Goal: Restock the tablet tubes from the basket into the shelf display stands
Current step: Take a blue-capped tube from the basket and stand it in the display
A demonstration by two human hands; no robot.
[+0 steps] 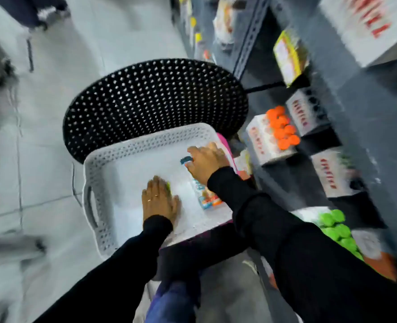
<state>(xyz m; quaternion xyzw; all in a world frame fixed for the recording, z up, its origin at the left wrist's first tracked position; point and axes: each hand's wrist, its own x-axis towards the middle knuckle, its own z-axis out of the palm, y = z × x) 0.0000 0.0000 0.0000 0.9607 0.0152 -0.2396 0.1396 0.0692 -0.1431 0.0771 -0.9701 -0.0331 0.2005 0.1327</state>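
A white perforated basket [104, 169] rests on a black chair. My left hand [160, 199] lies palm down inside it over a tube with a green cap [169, 185], mostly hidden beneath the fingers. My right hand [206, 160] is at the basket's far right corner, its fingers around a tube with a blue cap [185, 160]. Another tube with a blue and orange label [205, 197] lies on the basket floor between my arms. On the shelf at right stand white display stands, one with orange-capped tubes [282, 129] and one with green-capped tubes [335, 227]. The picture is blurred by motion.
The black perforated chair back [155, 99] rises behind the basket. A grey metal shelf [355, 117] with more white display boxes and a yellow pack [289, 54] runs along the right. Pale tiled floor [53, 113] lies to the left.
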